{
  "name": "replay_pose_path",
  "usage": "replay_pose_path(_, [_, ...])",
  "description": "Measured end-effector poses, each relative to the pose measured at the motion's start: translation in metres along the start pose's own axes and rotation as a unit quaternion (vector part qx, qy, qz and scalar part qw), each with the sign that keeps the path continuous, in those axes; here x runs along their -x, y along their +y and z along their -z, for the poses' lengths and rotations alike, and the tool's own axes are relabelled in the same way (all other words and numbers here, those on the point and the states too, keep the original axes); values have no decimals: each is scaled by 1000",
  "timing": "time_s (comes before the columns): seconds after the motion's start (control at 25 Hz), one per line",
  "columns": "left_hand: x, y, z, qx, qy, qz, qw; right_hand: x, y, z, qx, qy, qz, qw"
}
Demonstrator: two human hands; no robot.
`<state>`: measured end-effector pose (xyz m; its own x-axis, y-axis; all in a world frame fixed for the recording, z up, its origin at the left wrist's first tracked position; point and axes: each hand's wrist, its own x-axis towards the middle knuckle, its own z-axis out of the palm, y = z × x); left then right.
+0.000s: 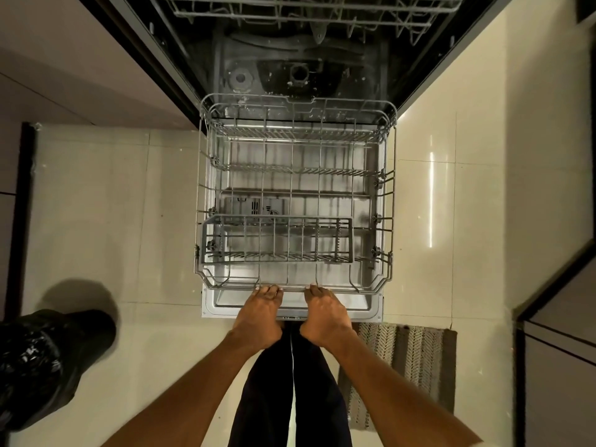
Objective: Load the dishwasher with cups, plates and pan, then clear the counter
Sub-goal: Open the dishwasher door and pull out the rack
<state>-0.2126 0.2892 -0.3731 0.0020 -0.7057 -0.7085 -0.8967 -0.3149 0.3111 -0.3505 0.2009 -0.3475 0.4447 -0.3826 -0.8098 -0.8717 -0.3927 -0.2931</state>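
Both hands — left hand (259,312), right hand (324,312) — grip the lower rack's (295,201) front rail.

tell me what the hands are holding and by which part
Both the left hand and the right hand grip the lower dishwasher rack by its front rim wire, fingers curled over it.

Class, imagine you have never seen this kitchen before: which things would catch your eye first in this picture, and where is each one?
First, the empty lower rack in the middle, pulled out over the open dishwasher door. Next, the left hand and right hand gripping the rack's front rail side by side. Then the black trash bag on the floor at lower left, and the striped mat at lower right.
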Motion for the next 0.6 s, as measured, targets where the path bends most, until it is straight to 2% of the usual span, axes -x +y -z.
replay_pose_path(0.36, [-1, 0, 4, 15, -29, 20, 999, -5, -1, 3, 17, -3, 2, 1000])
replay_pose_path(0.6, [-11, 1, 61, 36, 34, 43, 998, -11, -7, 60, 40, 50, 9, 998])
